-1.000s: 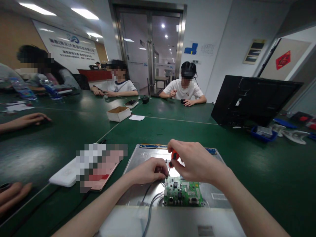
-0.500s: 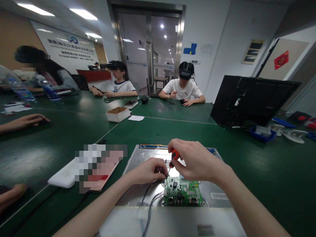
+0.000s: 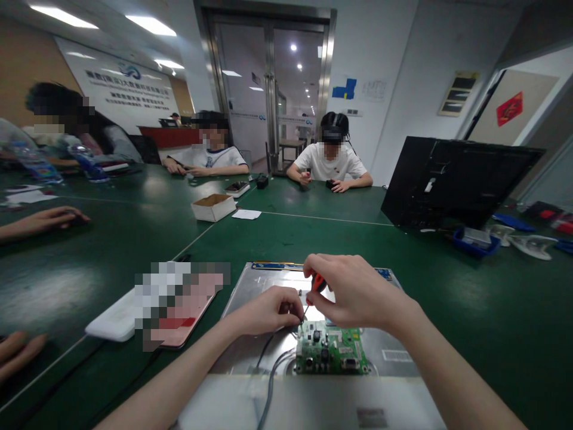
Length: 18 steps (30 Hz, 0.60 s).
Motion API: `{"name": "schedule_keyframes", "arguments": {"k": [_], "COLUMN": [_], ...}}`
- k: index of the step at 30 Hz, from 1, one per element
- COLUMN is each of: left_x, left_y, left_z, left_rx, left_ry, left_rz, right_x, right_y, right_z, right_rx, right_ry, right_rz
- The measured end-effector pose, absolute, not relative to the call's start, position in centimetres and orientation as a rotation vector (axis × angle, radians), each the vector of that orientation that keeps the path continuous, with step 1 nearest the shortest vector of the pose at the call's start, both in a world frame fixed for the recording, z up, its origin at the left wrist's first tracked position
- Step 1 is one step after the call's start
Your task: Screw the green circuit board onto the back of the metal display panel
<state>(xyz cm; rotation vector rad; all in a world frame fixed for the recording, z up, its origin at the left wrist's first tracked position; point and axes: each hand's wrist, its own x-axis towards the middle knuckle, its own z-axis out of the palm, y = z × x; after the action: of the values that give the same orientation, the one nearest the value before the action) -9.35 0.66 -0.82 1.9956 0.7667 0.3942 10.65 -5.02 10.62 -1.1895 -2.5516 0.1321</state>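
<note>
Between finger and thumb of my right hand [image 3: 347, 289] is a red and black screwdriver [image 3: 318, 282], tilted, its thin shaft pointing down and left. The tip meets the upper left corner of a green circuit board [image 3: 331, 349]. My left hand [image 3: 280, 310] is closed at that same corner, fingertips pinched beside the screwdriver tip; whatever they hold is too small to make out. The board lies on a silvery metal panel [image 3: 242, 301] with a thin blue strip board [image 3: 277, 266] along its far edge. A grey cable [image 3: 269, 391] runs from the board's left side toward me.
Left of the panel lie a white device [image 3: 111, 319] and a pink phone [image 3: 192, 316], partly blurred out. A white box [image 3: 213, 208] stands farther back. A black monitor [image 3: 461, 182] and a blue tray [image 3: 477, 242] are at right. Other people sit around the green table [image 3: 286, 236].
My right hand has turned the screwdriver slightly, its fingers shifting a little. My left hand stays in place. Across the table, a person's raised hand has lowered.
</note>
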Motion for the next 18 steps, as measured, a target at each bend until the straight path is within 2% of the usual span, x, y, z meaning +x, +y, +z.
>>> {"name": "schedule_keyframes", "arguments": {"k": [4, 11, 18], "left_x": [-9.39, -9.39, -9.51], "left_y": [0.69, 0.39, 0.76], "left_z": [-1.03, -0.74, -1.14], "left_rx": [1.988, 2.007, 2.029], "left_ry": [0.751, 0.781, 0.752], "left_rz": [0.398, 0.404, 0.403], "right_x": [10.71, 10.17, 10.62], "right_y": [-4.98, -4.62, -5.25], "right_z": [10.54, 10.15, 10.75], "right_rx": [-1.198, -1.321, -1.186], "right_ry": [-2.544, -2.553, -2.553], "right_rz": [0.137, -0.05, 0.085]}}
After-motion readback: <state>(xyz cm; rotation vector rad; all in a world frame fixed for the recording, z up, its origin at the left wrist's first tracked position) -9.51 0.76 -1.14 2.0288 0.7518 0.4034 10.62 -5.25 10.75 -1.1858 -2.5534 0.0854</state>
